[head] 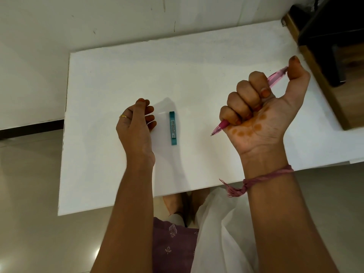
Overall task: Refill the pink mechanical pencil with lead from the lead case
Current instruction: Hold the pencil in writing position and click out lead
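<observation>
Nearest, the right hand (262,107) is raised off the white tabletop (216,56), fisted around the pink mechanical pencil (275,79), tip down and left, thumb on the cap end. Further in, the left hand (136,125) hovers loosely curled and empty, just beside the teal lead case (173,128) lying flat, apart from it. This looks like the opening step: the cap must come off next, which calls for a pinch and pull by the free hand

A gold ring (123,116) on one finger, pink thread wristband (262,179).
</observation>
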